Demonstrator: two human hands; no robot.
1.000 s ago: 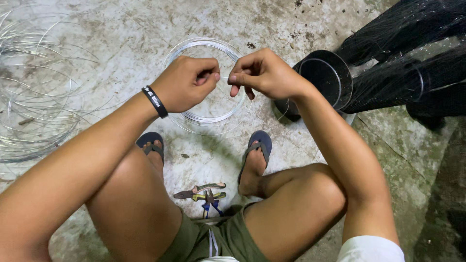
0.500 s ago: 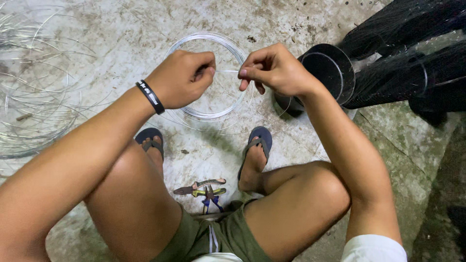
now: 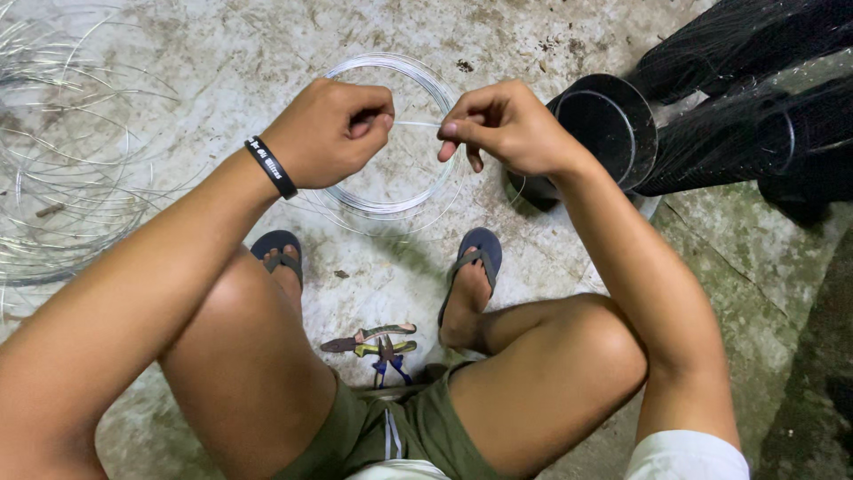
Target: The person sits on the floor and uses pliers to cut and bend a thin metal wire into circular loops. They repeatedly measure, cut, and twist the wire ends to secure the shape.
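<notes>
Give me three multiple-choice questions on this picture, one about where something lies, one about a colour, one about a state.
1. Where do the pliers lie?
A. On the floor between the person's feet
B. Inside the black drum
C. On the tangled wire at the left

2. What colour is the wristband on the left hand?
A. Red
B. Black
C. Yellow

3. What are the two hands doing with the wire ring?
A. Resting flat on the knees
B. Both pinching it
C. Only the right hand touches it

Answers: A, the pliers sit on the concrete between the sandals; B, the band is black; B, both hands pinch a short stretch between them.
</notes>
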